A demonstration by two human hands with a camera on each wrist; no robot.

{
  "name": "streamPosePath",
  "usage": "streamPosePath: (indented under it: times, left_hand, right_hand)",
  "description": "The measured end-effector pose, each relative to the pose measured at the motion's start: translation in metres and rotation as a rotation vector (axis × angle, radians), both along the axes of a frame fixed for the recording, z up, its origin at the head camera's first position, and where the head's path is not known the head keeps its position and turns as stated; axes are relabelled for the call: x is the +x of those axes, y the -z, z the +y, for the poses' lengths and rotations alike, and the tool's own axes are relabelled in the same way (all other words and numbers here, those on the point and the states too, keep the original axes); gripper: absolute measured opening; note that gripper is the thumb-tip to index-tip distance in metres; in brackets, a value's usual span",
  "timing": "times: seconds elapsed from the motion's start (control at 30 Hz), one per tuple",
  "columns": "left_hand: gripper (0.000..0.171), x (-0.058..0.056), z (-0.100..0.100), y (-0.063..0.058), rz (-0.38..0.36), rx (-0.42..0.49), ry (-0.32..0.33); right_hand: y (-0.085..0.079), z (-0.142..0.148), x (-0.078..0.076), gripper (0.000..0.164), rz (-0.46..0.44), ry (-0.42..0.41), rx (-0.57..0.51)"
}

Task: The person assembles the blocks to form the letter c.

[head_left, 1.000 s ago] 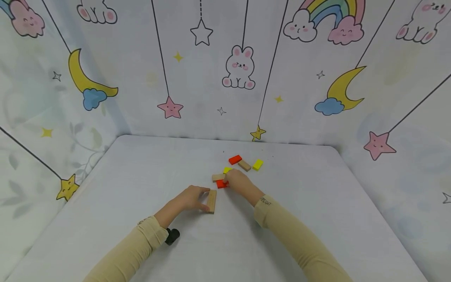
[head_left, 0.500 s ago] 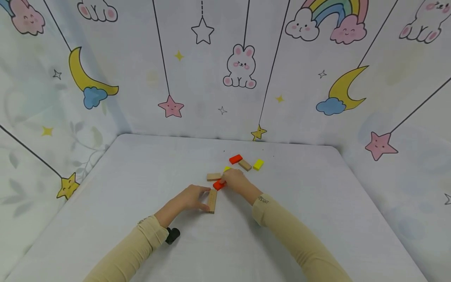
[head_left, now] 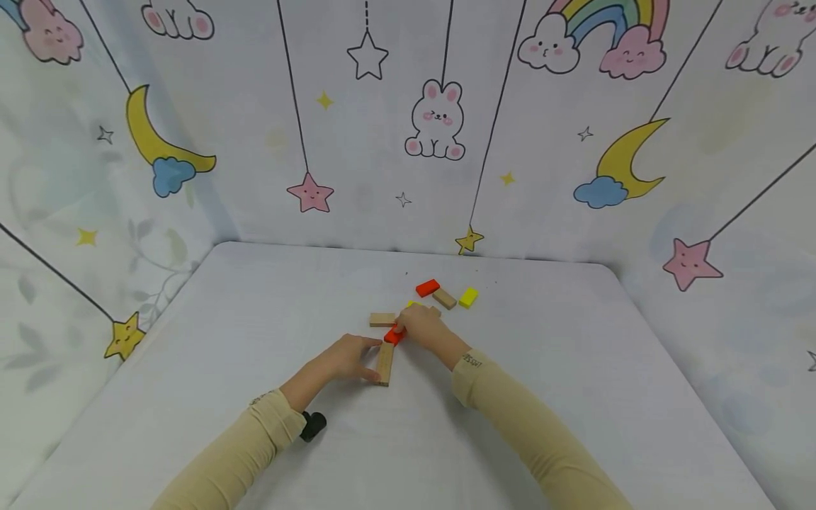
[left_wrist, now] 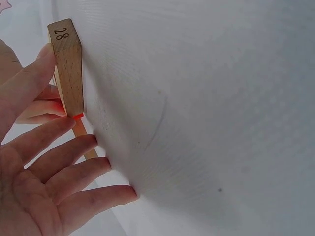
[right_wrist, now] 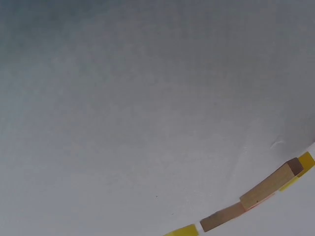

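Note:
My left hand [head_left: 349, 358] holds a wooden block [head_left: 385, 364] by its two ends, thumb at the near end and index finger at the far end. In the left wrist view this block [left_wrist: 69, 64] shows "28" on its end face, and the other fingers [left_wrist: 74, 172] are spread with tips at the cloth. At the block's far end, my right hand [head_left: 426, 327] pinches a red block [head_left: 393, 336], partly hidden by its fingers. Just beyond lies another wooden block [head_left: 382, 319]. The right wrist view leaves the right hand out of frame.
Behind the right hand, a yellow block [head_left: 413, 304] and a wooden block [head_left: 435, 311] peek out. Farther back lie a red block [head_left: 428, 287], a wooden block [head_left: 444, 298] and a yellow block [head_left: 468, 297]. White cloth [head_left: 268, 297] covers the table, which meets a patterned curtain [head_left: 357, 142].
The right hand has drawn the red block left and nearer, up to the far end of the left hand's wooden block. The wooden block beyond has slid left. The left hand stays put.

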State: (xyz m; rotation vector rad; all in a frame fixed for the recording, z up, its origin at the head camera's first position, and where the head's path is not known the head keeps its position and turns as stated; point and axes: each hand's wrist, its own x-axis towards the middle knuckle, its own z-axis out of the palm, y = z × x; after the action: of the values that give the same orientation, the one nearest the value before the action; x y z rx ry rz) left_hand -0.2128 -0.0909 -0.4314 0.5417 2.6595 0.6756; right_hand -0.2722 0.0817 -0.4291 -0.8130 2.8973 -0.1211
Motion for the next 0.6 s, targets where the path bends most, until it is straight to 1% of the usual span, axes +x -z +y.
streamPosePath:
  times: [0.13,0.33,0.6]
  left_hand:
    - [0.066,0.0,0.0001,0.0001,0.0,0.007,-0.001]
    - [0.066,0.0001,0.0005,-0.0002,-0.002,0.001,-0.002]
    - [0.065,0.0006,0.0,0.0001,-0.001,0.0,0.002]
  right_hand:
    - [0.0017,0.0005,-0.001,0.021,0.006,-0.035,-0.019]
    - [0.0004,0.0001,-0.0013,0.021,-0.035,-0.018,-0.05]
    - [-0.0006,0.0003,-0.0024,0.021,-0.051,-0.005,-0.06]
